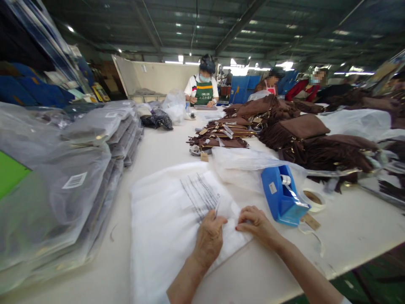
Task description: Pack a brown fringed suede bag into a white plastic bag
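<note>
A stack of thin white plastic bags (155, 228) lies flat on the table in front of me, with rows of dark print on the upper one. My left hand (210, 236) is closed over the printed area, thumb and fingers pinching up a fold of the plastic. Beside it, my right hand (257, 226) has its fingertips pressed together on the right edge of the same bag. A blue tape dispenser (278, 196) with clear tape stands just beyond my right hand. The bag's layers between my fingers are hard to make out.
Packed grey items in clear bags with barcode labels (75, 180) are piled on the left. Brown fringed handbags (303, 126) heap up at the right back. A tape roll (312, 198) and a tag (311, 221) lie by the dispenser. A co-worker in a green apron (204, 93) stands across.
</note>
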A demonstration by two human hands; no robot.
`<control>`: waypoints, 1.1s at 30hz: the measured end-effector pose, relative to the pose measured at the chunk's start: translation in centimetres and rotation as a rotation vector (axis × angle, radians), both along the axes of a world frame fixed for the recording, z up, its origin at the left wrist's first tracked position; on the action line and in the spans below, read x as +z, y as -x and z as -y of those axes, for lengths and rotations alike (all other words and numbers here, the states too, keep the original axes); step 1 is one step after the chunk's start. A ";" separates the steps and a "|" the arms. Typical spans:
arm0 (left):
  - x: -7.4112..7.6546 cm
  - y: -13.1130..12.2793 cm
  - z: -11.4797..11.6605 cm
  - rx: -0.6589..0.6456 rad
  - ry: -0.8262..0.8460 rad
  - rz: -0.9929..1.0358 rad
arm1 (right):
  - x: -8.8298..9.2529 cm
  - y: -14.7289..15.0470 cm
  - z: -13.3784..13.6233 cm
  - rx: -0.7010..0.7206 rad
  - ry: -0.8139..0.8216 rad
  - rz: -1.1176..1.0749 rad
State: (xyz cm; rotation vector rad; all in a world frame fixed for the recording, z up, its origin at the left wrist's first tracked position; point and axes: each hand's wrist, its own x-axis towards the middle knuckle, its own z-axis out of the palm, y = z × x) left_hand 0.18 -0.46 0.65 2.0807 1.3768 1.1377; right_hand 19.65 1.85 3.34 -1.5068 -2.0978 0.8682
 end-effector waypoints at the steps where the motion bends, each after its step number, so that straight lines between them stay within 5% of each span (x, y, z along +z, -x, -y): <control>1: 0.1 0.0 0.0 0.001 0.006 0.000 | -0.1 0.2 -0.1 -0.004 -0.001 0.013; 20: 1.9 0.0 0.5 -0.008 0.102 -0.077 | 3.1 4.0 -3.1 -0.004 -0.022 -0.114; 25: 1.4 0.0 0.3 -0.001 0.081 -0.053 | 2.7 2.4 -1.8 -0.077 0.014 -0.170; 33: 0.7 -0.1 0.2 0.048 0.029 0.013 | 0.1 -0.3 0.0 0.001 -0.004 -0.054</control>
